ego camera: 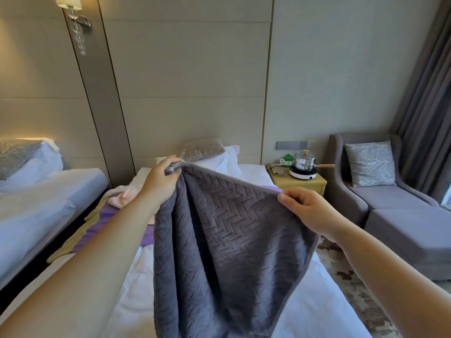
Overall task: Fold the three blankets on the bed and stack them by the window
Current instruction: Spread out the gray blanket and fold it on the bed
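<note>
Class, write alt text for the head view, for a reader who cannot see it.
A left hand and a right hand hold a grey blanket up by its top edge over a white bed. Behind it a purple blanket and a pink blanket lie unfolded on the bed. At right, a pot stands on a nightstand beside an armchair.

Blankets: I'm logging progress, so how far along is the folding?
Done: no folded stack shows. In hand: left hand and right hand hold the grey blanket up by its top edge. Left: the purple blanket and pink blanket lie rumpled on the bed.
</note>
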Motion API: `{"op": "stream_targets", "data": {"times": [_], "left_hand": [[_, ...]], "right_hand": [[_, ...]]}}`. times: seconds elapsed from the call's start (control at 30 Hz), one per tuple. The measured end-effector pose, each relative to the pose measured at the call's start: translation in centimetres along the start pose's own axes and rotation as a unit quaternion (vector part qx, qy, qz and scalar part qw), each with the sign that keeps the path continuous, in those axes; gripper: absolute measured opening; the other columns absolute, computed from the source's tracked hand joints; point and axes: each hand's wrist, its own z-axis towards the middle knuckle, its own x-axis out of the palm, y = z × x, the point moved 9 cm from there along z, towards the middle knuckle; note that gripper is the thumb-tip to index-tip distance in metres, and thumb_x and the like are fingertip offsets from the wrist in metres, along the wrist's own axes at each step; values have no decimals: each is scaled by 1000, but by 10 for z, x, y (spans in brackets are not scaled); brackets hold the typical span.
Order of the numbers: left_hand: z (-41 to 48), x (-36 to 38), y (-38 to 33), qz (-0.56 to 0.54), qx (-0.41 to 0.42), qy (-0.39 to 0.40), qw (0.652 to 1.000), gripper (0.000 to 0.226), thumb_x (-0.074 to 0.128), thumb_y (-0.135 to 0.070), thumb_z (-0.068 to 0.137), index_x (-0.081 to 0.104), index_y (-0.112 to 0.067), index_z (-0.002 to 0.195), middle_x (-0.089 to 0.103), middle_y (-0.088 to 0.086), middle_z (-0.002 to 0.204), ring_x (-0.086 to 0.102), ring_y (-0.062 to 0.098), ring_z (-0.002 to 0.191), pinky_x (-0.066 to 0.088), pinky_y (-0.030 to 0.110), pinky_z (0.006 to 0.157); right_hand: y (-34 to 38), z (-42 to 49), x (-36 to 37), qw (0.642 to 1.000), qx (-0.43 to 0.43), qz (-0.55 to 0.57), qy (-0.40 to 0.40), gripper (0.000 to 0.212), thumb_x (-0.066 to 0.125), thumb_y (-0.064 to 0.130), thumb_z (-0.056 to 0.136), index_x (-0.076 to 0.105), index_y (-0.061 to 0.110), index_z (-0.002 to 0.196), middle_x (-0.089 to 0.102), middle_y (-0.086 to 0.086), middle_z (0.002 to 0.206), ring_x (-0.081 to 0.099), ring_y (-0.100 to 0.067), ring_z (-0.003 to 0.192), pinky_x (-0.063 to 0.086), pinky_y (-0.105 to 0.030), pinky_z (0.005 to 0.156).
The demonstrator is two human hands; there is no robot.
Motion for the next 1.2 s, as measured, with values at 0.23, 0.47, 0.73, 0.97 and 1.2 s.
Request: {"op": "stream_targets", "data": {"times": [0.23,0.47,0.73,0.97,1.2], "left_hand": [[-49,58,-19,-38,-25,187,981,17,67,-3,75,58,-16,70,67,-2,107,59,20,111,45,26,93],[-112,128,-47,-4,4,357,934,58,80,-55,61,54,-35,108,65,-15,98,62,6,93,50,23,79],[-104,98,-45,33,76,295,952,27,68,-13,86,69,-40,86,71,-10,87,65,8,86,49,26,84],[-85,74,-21,74,43,251,964,9,68,-15,86,70,-24,87,69,6,92,62,23,88,47,36,79],[-89,67,6,114,12,262,958,50,63,-67,74,59,-31,109,59,-12,109,58,4,99,47,23,86]], "right_hand": [[34,-3,4,1000,-21,24,-2,17,65,39,86,73,25,81,71,6,79,63,-2,70,49,-13,62],[73,-11,24,995,-79,45,43,18,77,31,76,74,14,79,70,-6,79,58,-9,67,47,-26,65],[51,-25,13,995,-62,-1,84,21,75,15,80,71,22,99,69,8,98,63,-4,89,50,-16,84],[56,-26,24,991,-68,-15,111,18,71,22,84,71,23,101,69,10,99,62,-3,89,48,-16,82],[50,-17,33,990,-71,-66,100,14,57,16,92,63,28,98,66,11,91,60,-4,82,48,-18,76]]}}
